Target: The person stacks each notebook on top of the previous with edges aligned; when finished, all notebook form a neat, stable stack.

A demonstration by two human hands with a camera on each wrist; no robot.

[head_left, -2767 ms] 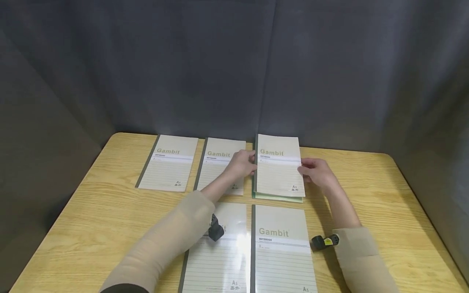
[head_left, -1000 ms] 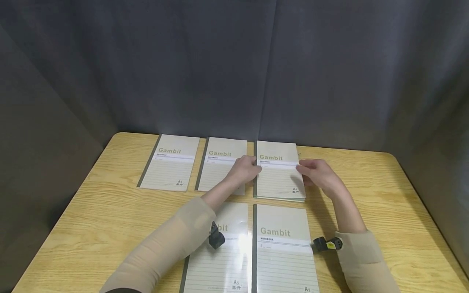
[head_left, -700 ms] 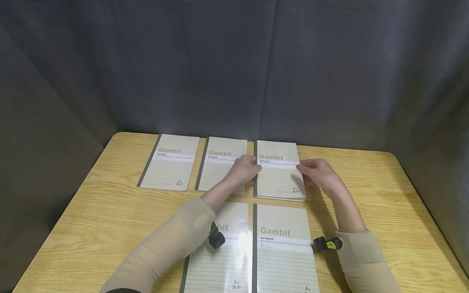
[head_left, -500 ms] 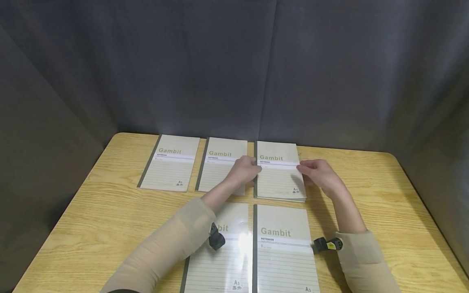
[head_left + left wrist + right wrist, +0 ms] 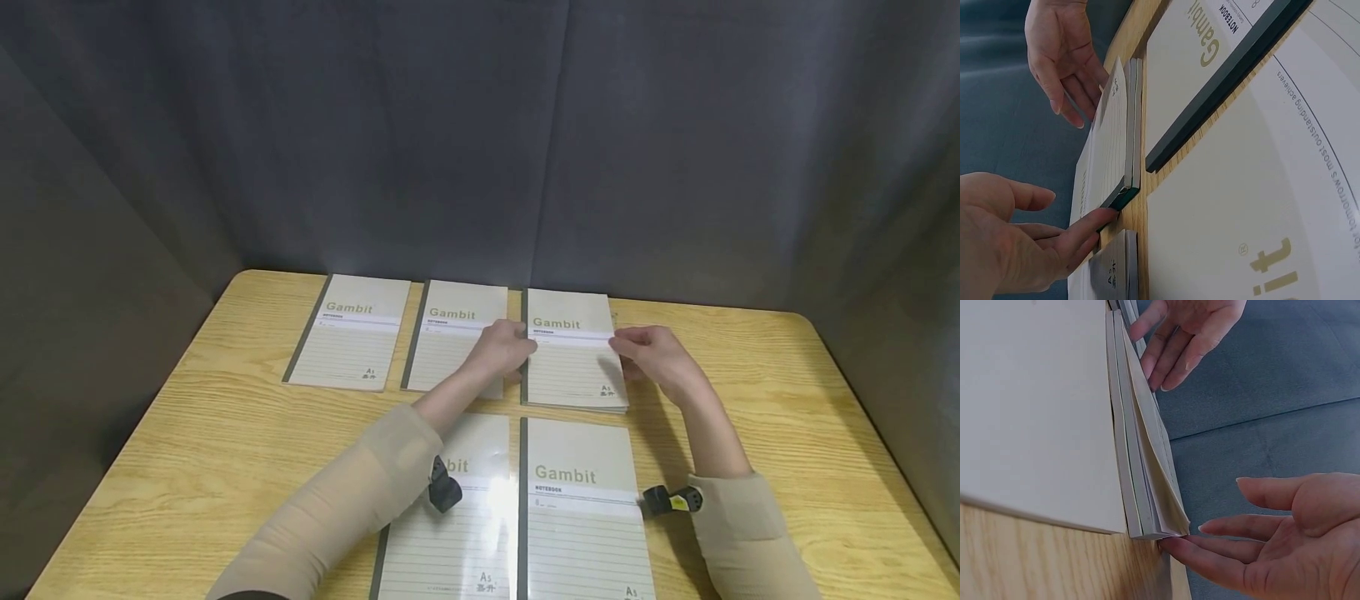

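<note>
In the head view, two stacked notebooks [image 5: 573, 362] with pale lined covers and dark spines lie at the back, right of the middle. The upper one nearly covers the lower, whose edge shows along the front. My left hand [image 5: 497, 350] is at the spine side; in the left wrist view its extended fingers [image 5: 1088, 230] touch the spine, thumb lifted away. On the opposite side is my right hand [image 5: 654, 357]. The right wrist view shows its fingertips against the stack's edge [image 5: 1132, 487], thumb apart, and the upper cover bowed up slightly.
A single notebook [image 5: 348, 337] lies at the back left, with another notebook [image 5: 461, 321] beside the stack, partly under my left arm. Nearer, a glossy notebook [image 5: 457, 550] and a further notebook [image 5: 585, 533] lie side by side. A dark curtain [image 5: 450, 150] hangs behind the wooden table [image 5: 202, 450].
The upper notebook, earlier raised and set farther back with a green edge showing beneath, has come down toward me onto the lower one. Over the last second both hands stay almost still.
</note>
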